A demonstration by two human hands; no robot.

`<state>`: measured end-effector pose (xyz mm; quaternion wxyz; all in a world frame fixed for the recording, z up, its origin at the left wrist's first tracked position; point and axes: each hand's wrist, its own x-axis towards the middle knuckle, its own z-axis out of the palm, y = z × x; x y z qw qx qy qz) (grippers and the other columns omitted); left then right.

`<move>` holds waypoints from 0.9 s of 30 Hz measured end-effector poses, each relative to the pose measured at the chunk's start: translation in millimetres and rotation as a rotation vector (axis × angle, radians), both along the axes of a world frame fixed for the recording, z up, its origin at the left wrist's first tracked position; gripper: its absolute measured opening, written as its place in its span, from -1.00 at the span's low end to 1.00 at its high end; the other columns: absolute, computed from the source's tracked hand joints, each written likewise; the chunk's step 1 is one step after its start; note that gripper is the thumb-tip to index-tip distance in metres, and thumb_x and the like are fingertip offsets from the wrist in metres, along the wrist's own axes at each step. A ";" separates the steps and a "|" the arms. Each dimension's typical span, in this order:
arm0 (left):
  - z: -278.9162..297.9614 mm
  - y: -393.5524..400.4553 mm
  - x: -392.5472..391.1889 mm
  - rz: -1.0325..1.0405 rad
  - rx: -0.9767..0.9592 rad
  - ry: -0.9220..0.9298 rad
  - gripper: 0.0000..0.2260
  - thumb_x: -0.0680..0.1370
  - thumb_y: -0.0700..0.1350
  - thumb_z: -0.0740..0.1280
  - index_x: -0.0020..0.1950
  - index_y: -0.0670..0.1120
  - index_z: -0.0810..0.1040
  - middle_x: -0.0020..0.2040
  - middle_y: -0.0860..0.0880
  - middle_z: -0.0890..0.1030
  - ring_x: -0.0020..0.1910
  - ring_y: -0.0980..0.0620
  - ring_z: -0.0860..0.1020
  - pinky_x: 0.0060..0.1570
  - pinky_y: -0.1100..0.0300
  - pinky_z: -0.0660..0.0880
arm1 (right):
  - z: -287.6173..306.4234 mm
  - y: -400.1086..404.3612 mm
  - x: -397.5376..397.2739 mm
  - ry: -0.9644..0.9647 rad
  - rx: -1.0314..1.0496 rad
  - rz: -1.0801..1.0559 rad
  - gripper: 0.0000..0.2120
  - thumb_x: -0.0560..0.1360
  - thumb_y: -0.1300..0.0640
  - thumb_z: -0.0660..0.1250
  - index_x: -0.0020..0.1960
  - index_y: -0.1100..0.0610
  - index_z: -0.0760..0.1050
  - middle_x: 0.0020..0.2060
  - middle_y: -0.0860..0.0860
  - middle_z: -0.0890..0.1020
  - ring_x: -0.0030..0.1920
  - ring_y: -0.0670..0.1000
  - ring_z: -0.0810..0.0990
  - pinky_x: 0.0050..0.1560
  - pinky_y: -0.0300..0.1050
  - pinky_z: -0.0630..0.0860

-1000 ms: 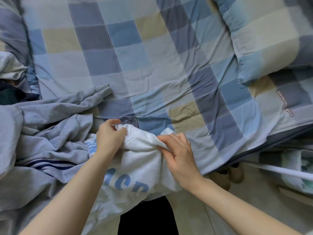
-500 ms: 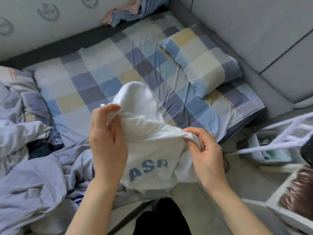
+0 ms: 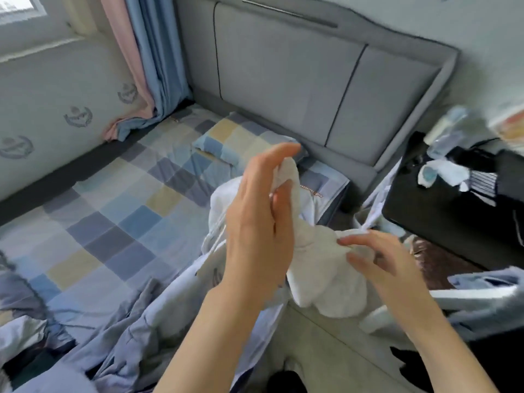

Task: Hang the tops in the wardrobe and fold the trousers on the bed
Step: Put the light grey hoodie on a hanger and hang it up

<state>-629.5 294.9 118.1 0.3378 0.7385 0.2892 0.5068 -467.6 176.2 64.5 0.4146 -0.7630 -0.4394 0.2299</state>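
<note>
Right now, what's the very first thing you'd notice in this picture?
Two bare hands in the middle, lifting a white top above the bed's edge: the left hand pinches it up high, the right hand touches it lower. Behind them lies a blue-and-yellow checked bedsheet below a grey padded headboard.

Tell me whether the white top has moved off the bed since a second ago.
Yes. The white top lay bunched on the checked sheet at the bed's edge; now both hands hold it up in the air, mostly beyond that edge, over the floor.
</note>
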 end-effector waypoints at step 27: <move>-68.6 -256.1 143.4 -0.631 -0.612 1.004 -0.64 0.55 0.17 0.31 0.04 -0.14 0.54 -0.26 -0.02 0.67 -0.27 -0.05 0.67 -0.17 0.16 0.50 | 116.4 -330.1 75.8 0.633 0.168 -0.660 -0.79 0.56 0.17 0.29 0.12 0.23 0.58 -0.01 0.15 0.68 0.03 0.12 0.66 0.00 0.00 0.56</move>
